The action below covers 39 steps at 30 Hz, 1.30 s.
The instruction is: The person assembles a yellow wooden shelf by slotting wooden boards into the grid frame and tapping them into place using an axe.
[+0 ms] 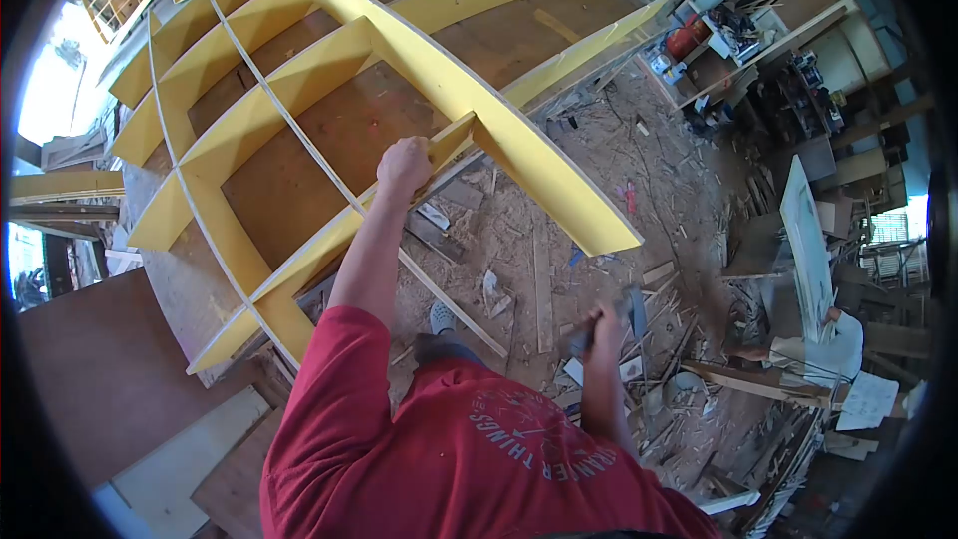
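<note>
My left hand [404,168] is closed on the upper edge of a yellow rib [451,143] in a large curved wooden frame. That rib meets a long yellow board [559,185], whose free end juts out over the floor. Lower down on the right, my right hand [602,331] is wrapped around a blurred hand tool [635,311] with a grey, flat-looking head; its exact kind does not show. A thin pale batten [274,100] runs across the tops of the ribs to the left of my left hand.
Wood scraps and shavings cover the floor [519,230]. At the right, a person in a light shirt [833,349] is near an upright pale panel [806,240] and a plank [758,381]. Cluttered shelves [738,35] stand upper right. Brown sheets [130,369] lie lower left.
</note>
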Tool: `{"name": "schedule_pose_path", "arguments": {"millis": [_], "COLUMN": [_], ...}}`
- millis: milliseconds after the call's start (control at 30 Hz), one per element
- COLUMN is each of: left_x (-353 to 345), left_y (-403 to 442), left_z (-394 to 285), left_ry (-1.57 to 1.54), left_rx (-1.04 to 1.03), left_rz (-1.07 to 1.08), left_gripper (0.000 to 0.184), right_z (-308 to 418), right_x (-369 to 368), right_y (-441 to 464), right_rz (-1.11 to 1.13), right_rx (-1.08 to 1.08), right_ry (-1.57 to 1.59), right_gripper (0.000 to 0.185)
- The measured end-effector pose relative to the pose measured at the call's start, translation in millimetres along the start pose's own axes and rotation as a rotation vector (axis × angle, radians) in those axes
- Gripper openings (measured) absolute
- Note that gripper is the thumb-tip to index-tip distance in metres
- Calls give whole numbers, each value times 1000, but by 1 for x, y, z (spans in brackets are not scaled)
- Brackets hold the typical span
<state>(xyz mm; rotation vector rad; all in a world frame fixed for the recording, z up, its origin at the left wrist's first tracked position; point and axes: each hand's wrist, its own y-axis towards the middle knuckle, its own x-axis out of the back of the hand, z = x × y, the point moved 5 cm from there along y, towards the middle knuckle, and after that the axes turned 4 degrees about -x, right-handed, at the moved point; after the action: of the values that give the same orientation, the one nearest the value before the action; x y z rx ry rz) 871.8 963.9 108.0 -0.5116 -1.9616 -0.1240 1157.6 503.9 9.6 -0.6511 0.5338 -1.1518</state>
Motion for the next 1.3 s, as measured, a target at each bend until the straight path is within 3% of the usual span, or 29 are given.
{"name": "schedule_pose_path", "arguments": {"millis": [100, 267, 400, 433, 533, 733, 867, 967, 1133, 1233, 1300], "left_x": [3, 3, 0, 2, 6, -2, 2, 4, 7, 5, 2], "left_y": [1, 0, -1, -1, -5, 0, -2, -3, -4, 0, 4], "left_z": [0, -1, 1, -1, -4, 2, -3, -1, -1, 2, 5], "left_ry": [-32, -22, -21, -26, -42, -11, -31, -60, -59, -86, -80], "left_rx": [13, 18, -5, -16, -12, -21, -18, -10, 4, -9, 10], "left_rz": [25, 54, 27, 11, 12, 44, 32, 37, 31, 38, 60], "left_gripper": [28, 30, 27, 26, 25, 32, 32, 30, 30, 31, 31], "right_z": [2, 16, -13, -5, -15, -3, 2, -4, -6, 56, 109], "right_x": [-88, -30, -32, -54, -64, -30, -80, -43, -12, -49, -83], "right_y": [-34, -36, -3, -23, -23, -19, -49, -42, -41, -107, -146], "right_rz": [129, 39, -84, -32, 126, -69, 132, 177, 64, -67, -35], "right_rx": [-4, 37, 25, 8, 23, 40, 28, -19, 168, 443, 659], "right_ry": [-199, -198, 1, -190, -257, -192, -310, -230, -188, -269, -376], "right_gripper": [14, 16, 18, 18, 18, 17, 13, 10, 15, 23, 26]}}
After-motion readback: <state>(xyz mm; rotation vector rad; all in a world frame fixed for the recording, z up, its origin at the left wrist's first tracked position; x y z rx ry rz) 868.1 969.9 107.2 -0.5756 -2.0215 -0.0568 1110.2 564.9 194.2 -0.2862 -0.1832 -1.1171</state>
